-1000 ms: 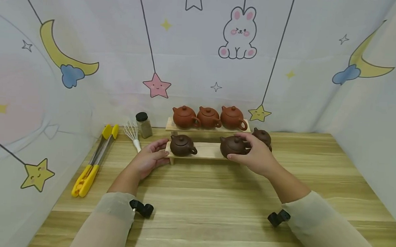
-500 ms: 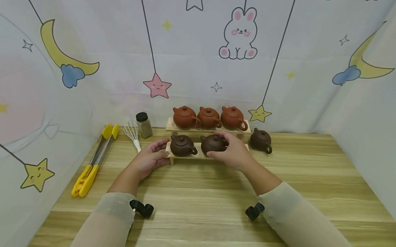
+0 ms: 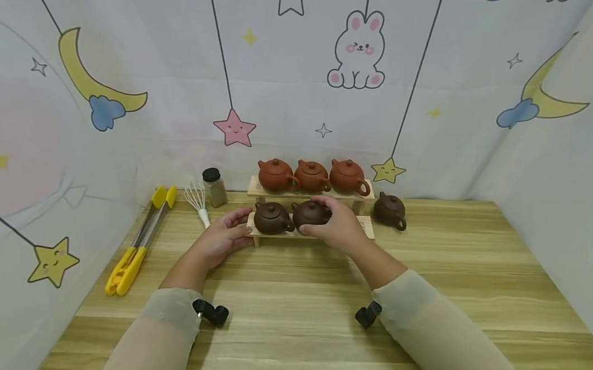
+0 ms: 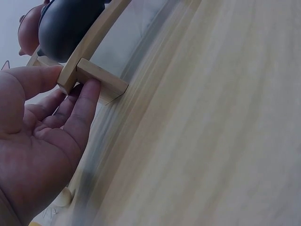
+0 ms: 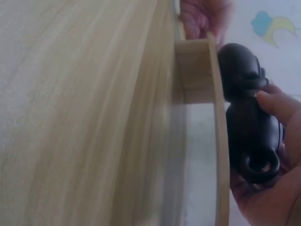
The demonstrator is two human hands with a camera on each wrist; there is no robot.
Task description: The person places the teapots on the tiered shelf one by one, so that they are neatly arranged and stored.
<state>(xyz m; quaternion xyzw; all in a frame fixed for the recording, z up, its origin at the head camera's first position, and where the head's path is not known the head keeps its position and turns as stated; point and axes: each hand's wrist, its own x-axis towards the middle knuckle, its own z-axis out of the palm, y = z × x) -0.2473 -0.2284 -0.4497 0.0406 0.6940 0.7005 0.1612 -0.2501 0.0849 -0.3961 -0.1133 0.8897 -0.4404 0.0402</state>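
My right hand point(image 3: 342, 226) grips a dark brown teapot point(image 3: 309, 215) on the lower tier of a small wooden stand point(image 3: 360, 224). In the right wrist view the thumb and fingers curl round this teapot point(image 5: 251, 132), its handle towards the palm. Just left of it on the same tier sits another dark teapot point(image 3: 272, 218), very close to it. At the stand's left end, my left hand point(image 3: 225, 238) pinches the shelf board point(image 4: 89, 44), thumb on top and fingers underneath by the support leg, as the left wrist view shows.
Several reddish-brown teapots, one of them the left teapot point(image 3: 275, 175), line the upper tier. A third dark teapot point(image 3: 389, 210) stands on the table right of the stand. To the left lie yellow-handled tongs point(image 3: 140, 241), a whisk point(image 3: 197, 202) and a black-capped jar point(image 3: 215, 187).
My right hand has moved left with the dark teapot, from the right part of the lower tier to beside the other teapot. My left hand has stayed on the board's end.
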